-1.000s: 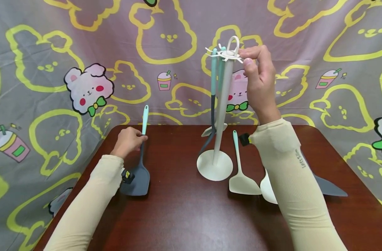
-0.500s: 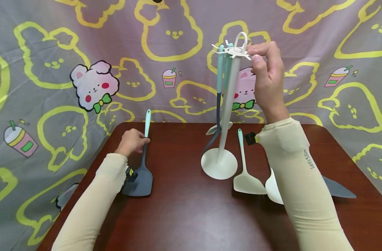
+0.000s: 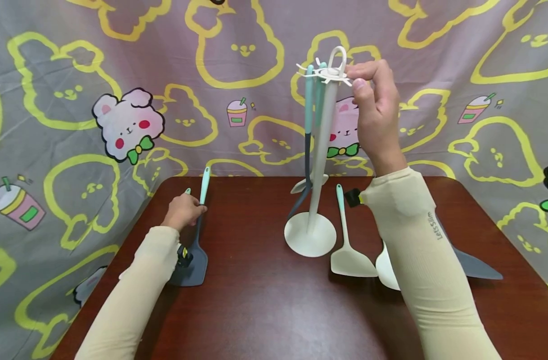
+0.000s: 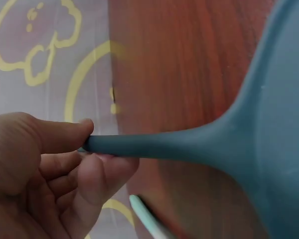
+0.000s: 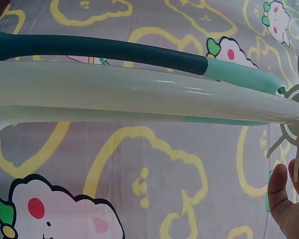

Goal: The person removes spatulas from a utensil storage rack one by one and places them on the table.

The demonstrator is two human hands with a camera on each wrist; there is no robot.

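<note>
In the head view my left hand (image 3: 182, 211) pinches a grey spatula (image 3: 196, 262) with a mint handle, between thumb and fingers. The left wrist view shows the thumb and fingers on its grey shaft (image 4: 154, 144), blade to the right. My right hand (image 3: 376, 110) pinches a hook at the top of a white utensil stand (image 3: 309, 235). A grey-necked utensil (image 3: 308, 145) with a mint handle hangs from the stand's left side. Behind it hangs a pale utensil (image 3: 298, 186), partly hidden. In the right wrist view the fingertips (image 5: 278, 184) meet a hook of the rack.
Right of the stand's base lies a beige spatula (image 3: 351, 262). Beside it are a white utensil (image 3: 386, 270), partly under the right sleeve, and a grey blade (image 3: 476, 264). Another mint handle (image 4: 145, 215) lies near the left hand. A patterned curtain (image 3: 265, 60) hangs behind the table (image 3: 256, 300).
My left hand has drawn the grey spatula slightly nearer and left; a second mint handle tip now shows behind the hand. My right hand keeps its hold on the stand.
</note>
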